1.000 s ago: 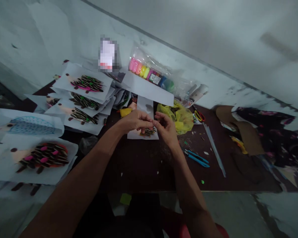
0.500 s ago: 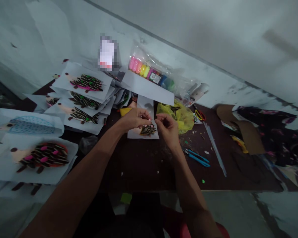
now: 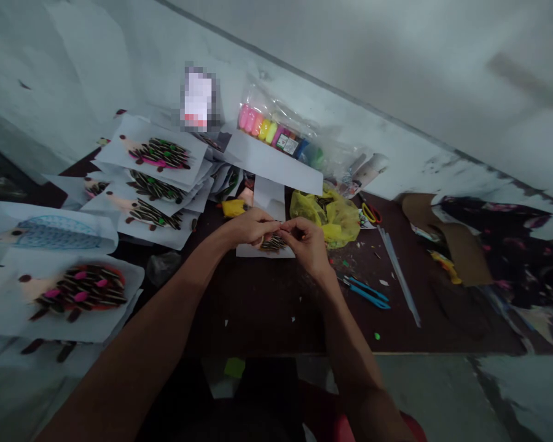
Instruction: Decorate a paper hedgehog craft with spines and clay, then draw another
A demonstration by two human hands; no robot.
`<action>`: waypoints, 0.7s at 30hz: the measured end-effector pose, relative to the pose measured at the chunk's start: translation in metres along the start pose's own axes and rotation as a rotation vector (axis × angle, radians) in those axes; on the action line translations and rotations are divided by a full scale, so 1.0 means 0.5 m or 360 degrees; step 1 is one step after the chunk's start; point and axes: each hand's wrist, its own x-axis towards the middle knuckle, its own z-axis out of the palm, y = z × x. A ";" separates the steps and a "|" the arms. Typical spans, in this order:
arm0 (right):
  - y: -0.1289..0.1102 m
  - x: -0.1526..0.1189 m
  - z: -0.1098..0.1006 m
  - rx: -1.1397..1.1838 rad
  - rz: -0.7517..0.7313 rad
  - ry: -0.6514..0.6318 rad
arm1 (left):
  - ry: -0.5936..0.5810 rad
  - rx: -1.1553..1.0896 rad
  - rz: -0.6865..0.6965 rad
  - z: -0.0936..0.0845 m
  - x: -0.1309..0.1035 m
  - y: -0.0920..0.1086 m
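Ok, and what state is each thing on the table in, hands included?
Left hand: fingers bent, meeting the right hand; grip unclear.
Right hand: fingers curled; grip unclear.
Hedgehog picture: flat, partly hidden.
Yellow plastic bag: crumpled.
Clear bag: filled, colourful contents.
Scissors: lying down, blades unclear.
Blue-handled tool: lying down.

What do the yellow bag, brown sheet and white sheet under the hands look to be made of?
Yellow bag: thin plastic film, slight sheen, crinkled folds.
Brown sheet: matte, bends in a broad curve; cardboard or thick paper, can't tell which.
White sheet: likely paper, matte, thin edge.
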 end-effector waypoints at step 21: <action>0.016 0.003 0.010 -0.0534 -0.0126 -0.0342 | 0.0331 0.0220 0.0146 -0.021 0.012 -0.023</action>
